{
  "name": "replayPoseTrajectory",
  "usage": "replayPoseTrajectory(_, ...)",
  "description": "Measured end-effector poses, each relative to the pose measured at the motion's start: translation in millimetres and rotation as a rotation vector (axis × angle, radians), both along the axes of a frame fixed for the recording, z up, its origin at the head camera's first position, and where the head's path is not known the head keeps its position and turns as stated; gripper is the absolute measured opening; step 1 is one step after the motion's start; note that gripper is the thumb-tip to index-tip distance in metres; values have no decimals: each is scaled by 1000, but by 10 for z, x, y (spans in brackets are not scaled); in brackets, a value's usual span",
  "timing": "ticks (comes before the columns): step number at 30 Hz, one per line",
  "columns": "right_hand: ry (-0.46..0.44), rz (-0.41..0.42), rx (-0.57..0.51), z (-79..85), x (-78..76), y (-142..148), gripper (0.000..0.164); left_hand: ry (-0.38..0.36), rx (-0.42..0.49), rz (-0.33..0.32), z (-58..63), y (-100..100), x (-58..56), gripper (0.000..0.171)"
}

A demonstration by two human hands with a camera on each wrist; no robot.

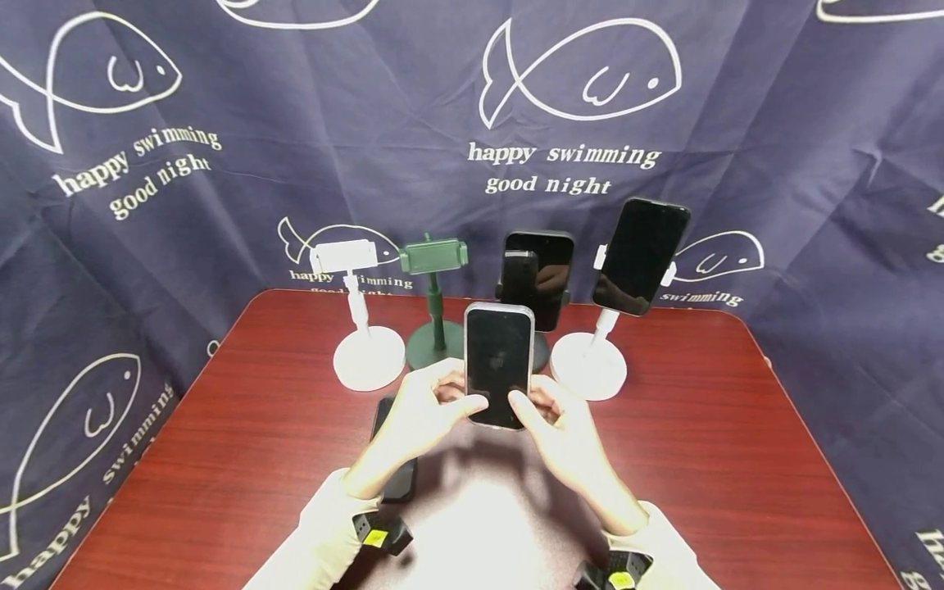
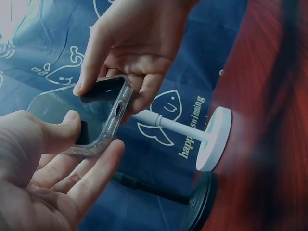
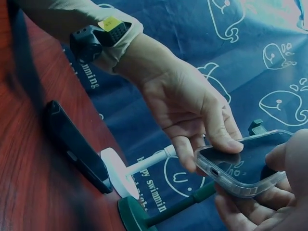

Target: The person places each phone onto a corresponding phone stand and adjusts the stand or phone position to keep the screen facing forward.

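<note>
A smartphone (image 1: 498, 352) in a clear case is held upright above the table, its dark screen toward the head camera. My left hand (image 1: 431, 403) grips its lower left side, thumb on the screen and fingers behind. On the lower right side my right hand (image 1: 562, 422) grips it the same way. The charging port end of the smartphone (image 2: 114, 113) shows in the left wrist view. Beneath my left forearm, a second phone (image 1: 401, 482) lies on the table, partly covered by the arm.
Along the back of the red table (image 1: 737, 459) stand a white phone stand (image 1: 369, 358), a green phone stand (image 1: 433, 256), a dark stand bearing a phone (image 1: 553, 279), and another white stand (image 1: 588, 366) bearing a tilted phone (image 1: 640, 256). A patterned cloth (image 1: 413, 106) hangs behind.
</note>
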State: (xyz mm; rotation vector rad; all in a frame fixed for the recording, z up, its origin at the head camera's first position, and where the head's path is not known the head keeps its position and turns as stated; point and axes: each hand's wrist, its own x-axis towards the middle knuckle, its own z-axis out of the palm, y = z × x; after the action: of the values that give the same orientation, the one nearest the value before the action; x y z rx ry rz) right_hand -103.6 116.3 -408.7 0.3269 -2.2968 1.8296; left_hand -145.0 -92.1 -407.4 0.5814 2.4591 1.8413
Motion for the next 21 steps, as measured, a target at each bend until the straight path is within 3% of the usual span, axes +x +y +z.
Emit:
replayPoseTrajectory(9, 25, 20, 53, -21, -14, 26, 8, 1, -32, -5, -11, 3, -1, 24)
replayPoseTrajectory(17, 60, -62, 33, 18, 2, 26, 8, -58, 16, -32, 8, 2, 1, 32)
replayPoseTrajectory(21, 48, -99, -9, 59, 18, 42, 13, -48, 76, -86, -9, 5, -5, 29)
